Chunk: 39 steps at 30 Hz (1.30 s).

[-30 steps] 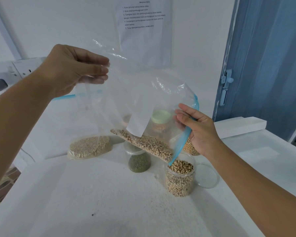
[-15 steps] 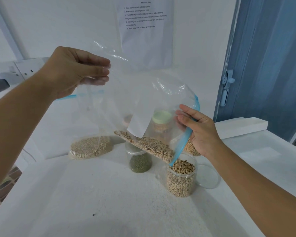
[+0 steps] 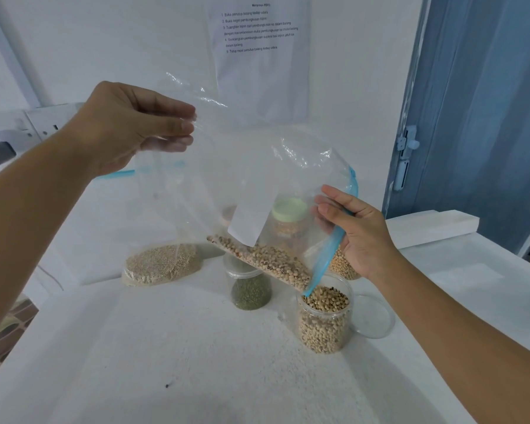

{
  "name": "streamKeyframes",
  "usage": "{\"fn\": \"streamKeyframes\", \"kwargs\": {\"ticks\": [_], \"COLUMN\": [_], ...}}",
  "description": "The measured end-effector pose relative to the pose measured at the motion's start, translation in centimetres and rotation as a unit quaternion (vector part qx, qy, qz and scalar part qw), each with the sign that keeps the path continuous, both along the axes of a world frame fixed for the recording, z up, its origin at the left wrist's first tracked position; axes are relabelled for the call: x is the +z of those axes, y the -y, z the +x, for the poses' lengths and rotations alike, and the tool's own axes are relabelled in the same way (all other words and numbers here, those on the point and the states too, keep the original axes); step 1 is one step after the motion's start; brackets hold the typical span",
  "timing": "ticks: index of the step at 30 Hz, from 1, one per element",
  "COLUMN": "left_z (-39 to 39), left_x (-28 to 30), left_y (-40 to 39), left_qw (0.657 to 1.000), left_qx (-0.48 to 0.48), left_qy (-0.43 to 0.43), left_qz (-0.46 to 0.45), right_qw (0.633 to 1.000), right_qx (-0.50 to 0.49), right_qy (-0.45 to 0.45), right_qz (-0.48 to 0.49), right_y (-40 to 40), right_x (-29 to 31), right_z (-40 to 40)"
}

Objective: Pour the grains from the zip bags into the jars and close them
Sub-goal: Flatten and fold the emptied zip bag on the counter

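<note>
Zip bag [image 3: 251, 166] hung tilted between hands: left hand [image 3: 129, 127] pinched raised corner, right hand [image 3: 354, 231] gripped blue zip edge, beans sliding toward jar [image 3: 325, 319] just below right hand.

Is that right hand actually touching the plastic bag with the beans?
Touching. The head view shows the right hand pinching the zip bag by its blue zipper edge, above the open jar.

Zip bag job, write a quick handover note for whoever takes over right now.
Left hand holds the zip bag up by its bottom. Right hand pinches the blue zip mouth over the open jar.
Done: jar nearly full of beans.
Left: the beans in the bag, then the clear lid beside the jar; the sesame-like grain bag is unpoured, and the green grain jar may need a lid.
</note>
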State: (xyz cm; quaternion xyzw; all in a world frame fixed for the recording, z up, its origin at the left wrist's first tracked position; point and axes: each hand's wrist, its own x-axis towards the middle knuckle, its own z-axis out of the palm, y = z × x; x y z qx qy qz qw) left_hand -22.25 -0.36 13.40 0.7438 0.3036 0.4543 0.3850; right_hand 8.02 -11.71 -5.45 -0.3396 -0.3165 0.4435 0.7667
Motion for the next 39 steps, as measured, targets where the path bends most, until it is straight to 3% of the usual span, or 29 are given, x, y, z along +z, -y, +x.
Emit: {"fn": "streamKeyframes", "kwargs": {"ticks": [39], "left_z": [1.5], "left_x": [-0.3], "left_y": [1.2], "left_qw": [1.000], "left_qx": [-0.020], "left_qy": [-0.015], "left_qz": [-0.016], "right_qw": [1.000], "right_qx": [-0.018], "right_qy": [-0.015], "right_qz": [-0.007], "right_y": [0.8], "right_x": [-1.1], "right_z": [0.8]}}
